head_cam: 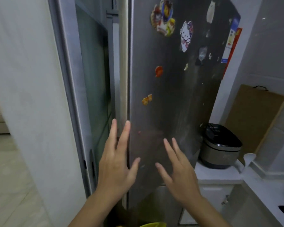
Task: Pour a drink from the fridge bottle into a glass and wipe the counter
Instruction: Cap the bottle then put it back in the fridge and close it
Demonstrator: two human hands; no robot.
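A grey steel fridge door (174,99) with several magnets fills the middle of the head view, and it looks closed. My left hand (116,163) is raised with fingers spread, its fingertips at the door's left edge. My right hand (179,176) is open too, fingers apart, just in front of the lower door face. Neither hand holds anything. No bottle or glass is in sight.
A white counter (220,175) runs to the right of the fridge. On it stands a dark rice cooker (220,146), with a wooden cutting board (254,117) leaning on the wall behind. A sliding glass door frame (88,89) and a white wall (28,95) are at left.
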